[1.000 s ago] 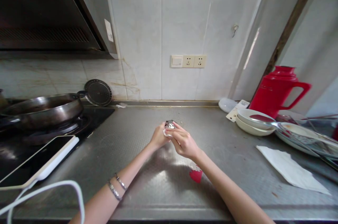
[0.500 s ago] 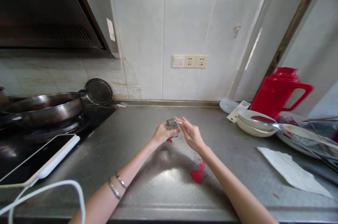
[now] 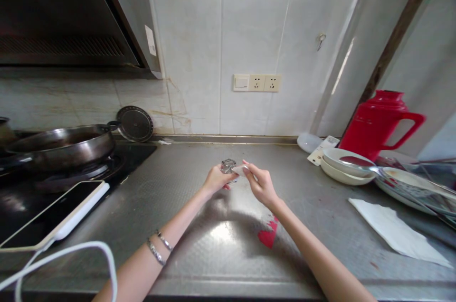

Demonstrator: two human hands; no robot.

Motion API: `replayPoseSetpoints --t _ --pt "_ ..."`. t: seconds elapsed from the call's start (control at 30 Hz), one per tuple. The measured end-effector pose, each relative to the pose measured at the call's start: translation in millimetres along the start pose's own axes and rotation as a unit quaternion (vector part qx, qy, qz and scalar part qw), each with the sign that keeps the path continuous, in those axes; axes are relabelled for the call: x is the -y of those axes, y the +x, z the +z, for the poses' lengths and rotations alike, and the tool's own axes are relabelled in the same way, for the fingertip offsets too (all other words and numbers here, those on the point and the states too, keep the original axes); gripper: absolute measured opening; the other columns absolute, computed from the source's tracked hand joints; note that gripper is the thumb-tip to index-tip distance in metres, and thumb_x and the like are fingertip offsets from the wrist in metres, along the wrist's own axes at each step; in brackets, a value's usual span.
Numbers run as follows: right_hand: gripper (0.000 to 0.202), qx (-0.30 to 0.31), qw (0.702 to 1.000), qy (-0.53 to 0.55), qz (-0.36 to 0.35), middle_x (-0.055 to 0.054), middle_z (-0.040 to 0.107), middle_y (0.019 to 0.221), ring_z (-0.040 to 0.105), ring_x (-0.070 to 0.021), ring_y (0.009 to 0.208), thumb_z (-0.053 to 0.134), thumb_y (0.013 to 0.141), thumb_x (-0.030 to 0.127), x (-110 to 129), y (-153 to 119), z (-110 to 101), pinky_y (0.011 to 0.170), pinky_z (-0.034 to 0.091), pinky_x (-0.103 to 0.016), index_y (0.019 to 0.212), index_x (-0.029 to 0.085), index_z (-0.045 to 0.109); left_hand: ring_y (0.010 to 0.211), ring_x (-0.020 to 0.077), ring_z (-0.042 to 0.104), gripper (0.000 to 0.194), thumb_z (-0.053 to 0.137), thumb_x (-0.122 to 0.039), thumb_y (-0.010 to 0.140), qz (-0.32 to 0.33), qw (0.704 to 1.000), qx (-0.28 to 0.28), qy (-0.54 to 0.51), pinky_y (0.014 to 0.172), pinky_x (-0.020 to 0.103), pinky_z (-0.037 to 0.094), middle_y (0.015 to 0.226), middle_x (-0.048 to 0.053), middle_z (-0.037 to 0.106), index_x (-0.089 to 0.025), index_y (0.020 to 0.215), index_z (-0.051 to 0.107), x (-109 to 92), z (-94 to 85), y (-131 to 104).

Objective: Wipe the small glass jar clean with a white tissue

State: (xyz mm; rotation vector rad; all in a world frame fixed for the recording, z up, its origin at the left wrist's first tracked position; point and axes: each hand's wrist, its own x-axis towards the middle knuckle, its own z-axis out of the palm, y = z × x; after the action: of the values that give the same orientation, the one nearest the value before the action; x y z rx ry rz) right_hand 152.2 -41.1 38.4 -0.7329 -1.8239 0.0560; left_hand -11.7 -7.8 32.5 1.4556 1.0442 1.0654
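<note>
Over the middle of the counter, my left hand (image 3: pixel 215 181) is closed around a small clear glass container (image 3: pixel 228 165) with a faceted look. My right hand (image 3: pixel 261 184), close by on the right, pinches a small white piece (image 3: pixel 241 170) between thumb and fingers. The white piece reaches the side of the glass container; whether it is a label or tissue I cannot tell. A torn red scrap (image 3: pixel 268 234) lies on the steel counter (image 3: pixel 199 254) beside my right forearm. A bit of red also shows beneath my left hand.
At left, a phone (image 3: pixel 64 216) with a white cable (image 3: pixel 89 246) lies by the stove, where a steel pan (image 3: pixel 67 150) stands. On the right are a red thermos jug (image 3: pixel 374 126), stacked bowls (image 3: pixel 344 174), plates (image 3: pixel 409 188) and a white paper sheet (image 3: pixel 395 233).
The glass container has tilted and shifted slightly left in my left hand. More of the white piece now shows in my right hand's pinch.
</note>
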Motion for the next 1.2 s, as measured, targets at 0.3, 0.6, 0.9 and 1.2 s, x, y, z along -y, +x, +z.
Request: replayPoseSetpoints --t 0.3,0.6,0.9,1.2 --pt "0.033 0.093 0.987 0.068 0.117 -0.008 0.066 0.12 0.062 -0.0228 0.111 0.04 0.095 0.028 -13 8 -6 0.096 0.049 -0.039 0.119 0.023 0.062 0.056 0.0116 0.058 0.049 0.084 -0.036 0.053 -0.028 0.998 0.053 -0.029 0.042 0.02 0.048 0.069 0.001 0.062 -0.011 0.09 0.063 -9 6.2 -6" --pt "0.084 0.226 0.948 0.167 0.147 -0.01 0.032 0.151 0.035 -0.0265 0.137 0.064 0.069 0.013 -17 -4 -1 0.108 0.037 -0.047 0.145 0.026 0.029 0.045 0.0113 0.057 0.053 0.077 -0.052 0.059 -0.072 0.993 0.088 -0.008 0.045 0.025 0.05 0.067 0.003 0.064 -0.011 0.09 0.067 -6 -2.7 -5" --pt "0.07 0.156 0.967 0.139 0.143 -0.011 0.048 0.134 0.05 -0.0244 0.122 0.071 0.072 0.026 -18 -8 13 0.093 0.052 -0.039 0.135 0.025 0.041 0.048 0.0156 0.062 0.063 0.076 -0.059 0.059 -0.093 0.988 0.122 -0.006 0.05 0.028 0.052 0.061 0.003 0.064 -0.01 0.097 0.066 -7 -4.1 -7" --pt "0.072 0.126 0.933 0.204 0.27 -0.013 0.058 0.121 0.061 -0.0244 0.103 0.075 0.064 0.029 -18 -3 9 0.078 0.057 -0.036 0.129 0.019 0.046 0.119 0.0312 0.055 0.112 0.09 -0.028 0.048 0.131 0.956 0.261 0.003 0.099 0.046 0.044 0.133 0.02 0.053 -0.021 0.142 0.029 16 -6.2 3"
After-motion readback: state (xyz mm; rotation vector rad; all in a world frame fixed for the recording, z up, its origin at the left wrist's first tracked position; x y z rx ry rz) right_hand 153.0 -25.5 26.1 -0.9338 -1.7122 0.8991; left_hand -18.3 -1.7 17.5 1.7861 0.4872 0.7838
